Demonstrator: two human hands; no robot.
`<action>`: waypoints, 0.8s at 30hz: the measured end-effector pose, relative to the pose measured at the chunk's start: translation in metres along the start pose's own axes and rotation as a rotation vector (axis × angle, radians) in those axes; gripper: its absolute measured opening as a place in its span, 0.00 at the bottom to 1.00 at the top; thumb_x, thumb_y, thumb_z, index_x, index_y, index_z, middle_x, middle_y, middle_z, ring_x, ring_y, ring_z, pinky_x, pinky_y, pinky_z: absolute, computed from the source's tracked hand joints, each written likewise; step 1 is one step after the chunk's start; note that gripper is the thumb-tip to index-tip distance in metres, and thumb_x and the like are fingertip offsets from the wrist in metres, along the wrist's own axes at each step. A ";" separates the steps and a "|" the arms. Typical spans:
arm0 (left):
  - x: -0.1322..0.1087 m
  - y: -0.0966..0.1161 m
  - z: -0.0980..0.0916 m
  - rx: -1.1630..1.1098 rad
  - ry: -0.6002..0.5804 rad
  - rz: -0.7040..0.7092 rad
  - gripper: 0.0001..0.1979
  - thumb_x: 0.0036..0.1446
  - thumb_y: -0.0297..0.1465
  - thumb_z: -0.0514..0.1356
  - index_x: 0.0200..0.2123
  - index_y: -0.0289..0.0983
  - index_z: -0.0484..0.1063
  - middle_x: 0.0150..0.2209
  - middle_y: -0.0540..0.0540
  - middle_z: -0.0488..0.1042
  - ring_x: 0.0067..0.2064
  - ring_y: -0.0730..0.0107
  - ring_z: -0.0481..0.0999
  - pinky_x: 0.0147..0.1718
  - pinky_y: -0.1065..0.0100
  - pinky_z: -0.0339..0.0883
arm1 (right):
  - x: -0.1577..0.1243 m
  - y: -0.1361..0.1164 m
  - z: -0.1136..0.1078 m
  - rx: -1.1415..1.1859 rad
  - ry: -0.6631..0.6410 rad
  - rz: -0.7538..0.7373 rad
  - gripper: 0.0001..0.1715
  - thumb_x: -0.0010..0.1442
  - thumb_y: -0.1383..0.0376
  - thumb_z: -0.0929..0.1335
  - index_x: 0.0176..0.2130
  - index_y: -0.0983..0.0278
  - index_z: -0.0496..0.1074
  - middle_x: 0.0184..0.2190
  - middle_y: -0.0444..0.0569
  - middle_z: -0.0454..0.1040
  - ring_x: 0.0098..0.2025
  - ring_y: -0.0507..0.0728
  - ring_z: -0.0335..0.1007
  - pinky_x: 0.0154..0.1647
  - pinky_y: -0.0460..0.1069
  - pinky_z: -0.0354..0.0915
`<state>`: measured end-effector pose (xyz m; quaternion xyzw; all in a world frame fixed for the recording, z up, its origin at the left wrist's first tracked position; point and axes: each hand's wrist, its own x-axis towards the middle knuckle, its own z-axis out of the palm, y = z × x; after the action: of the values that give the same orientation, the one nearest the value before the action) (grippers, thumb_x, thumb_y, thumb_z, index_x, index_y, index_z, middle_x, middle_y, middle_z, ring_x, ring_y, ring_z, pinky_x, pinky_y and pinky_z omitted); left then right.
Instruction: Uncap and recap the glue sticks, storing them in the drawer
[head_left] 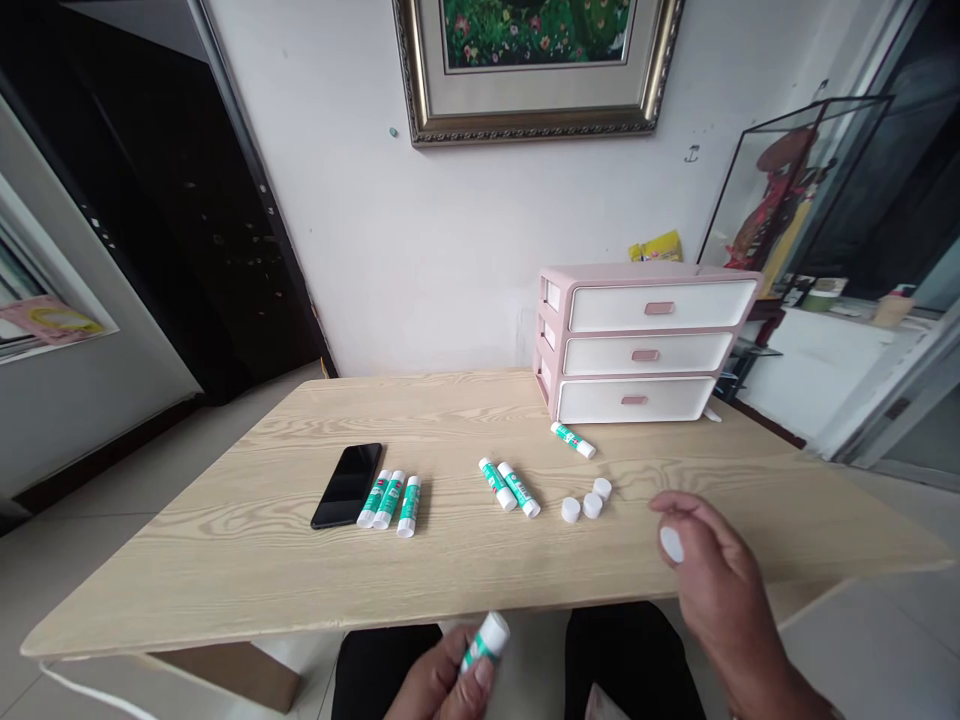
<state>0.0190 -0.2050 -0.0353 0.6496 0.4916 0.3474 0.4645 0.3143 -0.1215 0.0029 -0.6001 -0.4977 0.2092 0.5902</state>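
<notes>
My left hand point(450, 675) is closed round a green-and-white glue stick point(477, 655), held in front of the table's near edge with its white end up. Between the thumb and fingers of my right hand point(709, 570), a round white cap point(671, 544) is pinched above the table's right part. Three loose white caps point(592, 505) sit on the tabletop left of that hand. Two glue sticks point(508, 487) lie side by side near the middle, and one more glue stick point(573, 440) rests by the drawers. Three others point(390, 500) lie in a row at the left.
A black phone point(347, 486) lies beside the left row on the wooden table point(247, 570). At the back right stands a pink-and-white drawer unit point(645, 355), with a yellow packet point(657, 247) behind its top. A framed picture point(536, 125) hangs on the wall.
</notes>
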 end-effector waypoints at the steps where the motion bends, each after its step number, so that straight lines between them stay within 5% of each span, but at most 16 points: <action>1: 0.003 -0.003 -0.003 0.053 0.102 -0.013 0.24 0.66 0.50 0.54 0.55 0.41 0.72 0.42 0.45 0.80 0.47 0.61 0.78 0.47 0.68 0.71 | 0.007 -0.004 -0.003 -0.018 0.034 -0.016 0.13 0.59 0.59 0.63 0.36 0.61 0.75 0.20 0.41 0.63 0.23 0.54 0.57 0.23 0.47 0.56; 4: 0.022 -0.003 -0.008 0.284 0.315 0.005 0.23 0.70 0.43 0.50 0.63 0.42 0.63 0.52 0.42 0.78 0.54 0.58 0.77 0.53 0.63 0.70 | 0.013 -0.006 0.002 -0.115 0.053 -0.068 0.17 0.59 0.55 0.62 0.37 0.62 0.75 0.22 0.43 0.68 0.25 0.56 0.62 0.29 0.49 0.60; 8: 0.060 0.009 -0.016 0.705 0.447 -0.033 0.21 0.70 0.33 0.48 0.63 0.37 0.60 0.43 0.39 0.81 0.40 0.56 0.83 0.37 0.62 0.73 | 0.019 0.030 0.016 -0.222 0.083 -0.038 0.23 0.62 0.51 0.60 0.44 0.62 0.74 0.26 0.47 0.73 0.30 0.59 0.69 0.34 0.51 0.63; 11: 0.081 0.017 -0.023 0.971 0.520 -0.121 0.18 0.68 0.29 0.50 0.59 0.35 0.63 0.46 0.36 0.81 0.41 0.56 0.84 0.34 0.64 0.73 | 0.033 0.053 0.015 -0.269 0.104 0.027 0.27 0.62 0.48 0.59 0.48 0.63 0.72 0.31 0.50 0.76 0.34 0.61 0.71 0.37 0.53 0.63; 19: 0.101 0.009 -0.029 1.303 0.545 -0.192 0.15 0.69 0.26 0.49 0.53 0.35 0.70 0.48 0.37 0.77 0.39 0.60 0.84 0.28 0.66 0.75 | 0.047 0.050 0.010 -0.379 -0.022 0.126 0.38 0.57 0.43 0.61 0.54 0.66 0.68 0.30 0.50 0.77 0.34 0.64 0.74 0.35 0.54 0.63; 24: 0.103 0.012 -0.031 1.365 0.478 -0.226 0.15 0.69 0.25 0.48 0.51 0.35 0.71 0.50 0.35 0.75 0.35 0.61 0.83 0.25 0.67 0.73 | 0.051 0.057 0.019 -0.388 -0.056 0.072 0.35 0.57 0.47 0.63 0.54 0.66 0.68 0.38 0.55 0.80 0.37 0.64 0.75 0.38 0.54 0.65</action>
<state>0.0231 -0.0987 -0.0140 0.6459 0.7507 0.0459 -0.1308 0.3396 -0.0585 -0.0360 -0.7139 -0.5232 0.1471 0.4415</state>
